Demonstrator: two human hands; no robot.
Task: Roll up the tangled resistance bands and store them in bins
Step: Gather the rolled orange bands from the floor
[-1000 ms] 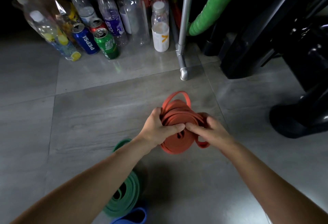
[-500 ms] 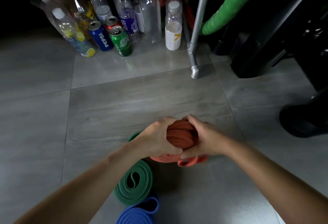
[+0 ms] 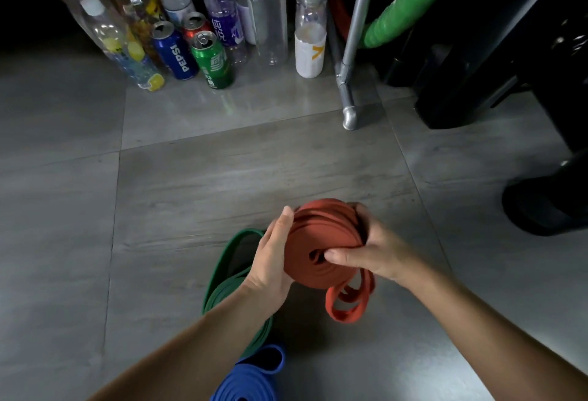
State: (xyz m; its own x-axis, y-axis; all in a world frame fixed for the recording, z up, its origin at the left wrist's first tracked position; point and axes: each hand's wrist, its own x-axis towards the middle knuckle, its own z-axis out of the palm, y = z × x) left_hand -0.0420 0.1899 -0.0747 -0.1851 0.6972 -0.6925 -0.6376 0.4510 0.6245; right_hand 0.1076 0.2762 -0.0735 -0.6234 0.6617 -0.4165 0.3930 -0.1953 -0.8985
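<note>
Both hands, left hand [image 3: 273, 254] and right hand [image 3: 372, 251], have their fingers closed around the nearly rolled red band [image 3: 321, 241]; I judge its loose tail [image 3: 346, 305] must be wound next.

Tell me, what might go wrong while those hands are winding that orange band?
The orange band is not fully wound: a loose tail hangs below the coil. If the right hand or left hand eases, the coil could spring open. The tail may also drag across the green band on the floor and tangle again. No bin is in view.
</note>
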